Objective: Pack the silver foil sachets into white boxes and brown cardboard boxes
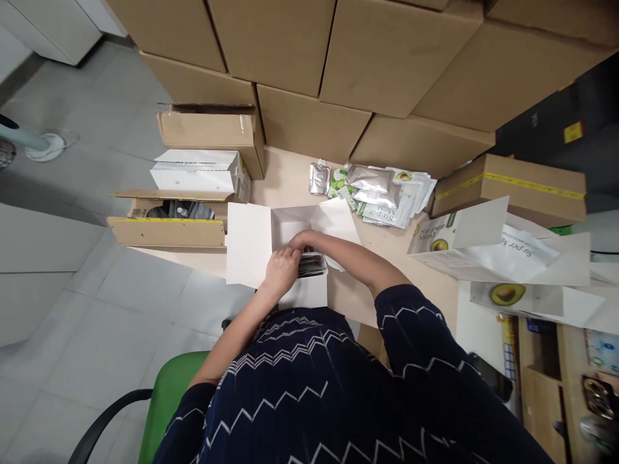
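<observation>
Centre of frame: white carton (pixel 249 248), flaps open, sits at the near edge of the counter (pixel 285 177). Inside it is a stack of silver sachets (pixel 313 264), just right of my left hand (pixel 280 269).

Left fingers: curled over the stack's left end, grasping it.

My right hand (pixel 302 240) is directly above the left in frame, the two touching. Right fingers: bent down over the stack's far corner, in contact. I cannot tell whether they grip.

Upper centre-right: loose pile of sachets (pixel 382 190) on the counter, well apart from my fingers.

Left of frame: open brown carton (pixel 169 232), dark packets inside.
</observation>
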Action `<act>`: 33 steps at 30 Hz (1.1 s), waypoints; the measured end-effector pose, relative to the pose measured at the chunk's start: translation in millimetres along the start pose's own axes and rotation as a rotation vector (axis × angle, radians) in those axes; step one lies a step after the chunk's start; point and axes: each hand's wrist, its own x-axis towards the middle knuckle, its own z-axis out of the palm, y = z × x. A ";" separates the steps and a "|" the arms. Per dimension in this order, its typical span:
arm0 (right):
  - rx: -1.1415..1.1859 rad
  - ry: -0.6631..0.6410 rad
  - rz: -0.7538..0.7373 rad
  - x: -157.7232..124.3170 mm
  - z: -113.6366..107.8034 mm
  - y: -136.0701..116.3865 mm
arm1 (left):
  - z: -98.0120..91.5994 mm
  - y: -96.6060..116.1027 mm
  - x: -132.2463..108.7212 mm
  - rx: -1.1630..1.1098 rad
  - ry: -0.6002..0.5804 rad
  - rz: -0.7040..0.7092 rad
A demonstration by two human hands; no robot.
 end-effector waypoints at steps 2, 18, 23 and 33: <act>-0.035 -0.028 0.050 -2.8 -1.4 -3.1 | -2.1 -0.8 1.1 -0.006 -0.030 0.013; 0.637 1.020 -0.503 -157.9 -32.9 85.0 | -15.0 0.0 0.1 0.000 -0.160 0.010; 0.362 1.341 0.423 -127.7 -52.1 190.2 | -13.1 0.1 -0.3 0.001 -0.145 0.020; 0.059 1.053 0.812 -74.0 -50.0 230.3 | -10.9 -1.3 -2.6 -0.029 -0.107 0.035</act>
